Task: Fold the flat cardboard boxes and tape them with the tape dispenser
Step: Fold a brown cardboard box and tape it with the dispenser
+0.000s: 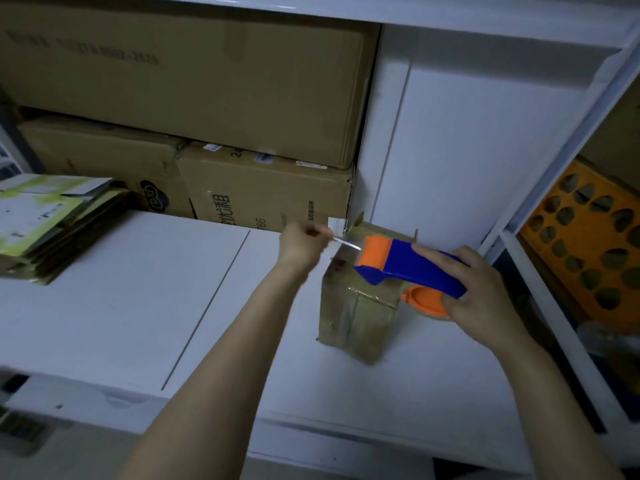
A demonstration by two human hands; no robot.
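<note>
Two bare hands meet over a small box [360, 313] that stands on the white bench [138, 289], right of the frame's centre and close to the white back wall. The right hand [485, 292] holds a blue and orange tape dispenser [408, 268] just above the top of the box. Its fingers [433, 252] are curled over the blue body, and the thumb is tucked under it beside the round orange side of the roll. The left hand [301, 244], a little left of the box and higher in the frame, pinches the free end of a clear strip of tape [346, 242], which runs taut from the dispenser's orange front to the fingertips. The box is brown cardboard, shiny with tape on its near faces, and small flap corners stick up at its far edge. Whether the dispenser touches the box I cannot tell. At the left edge of the frame a stack of flat boxes [52, 223], printed green and white, lies on the bench well apart from the hands. Across the upper left, big brown cartons [194, 84] are piled at the back, the lower ones printed with characters. At the far right, past a white shelf post [540, 188], sits an orange tray [585, 237] with oval holes.
</note>
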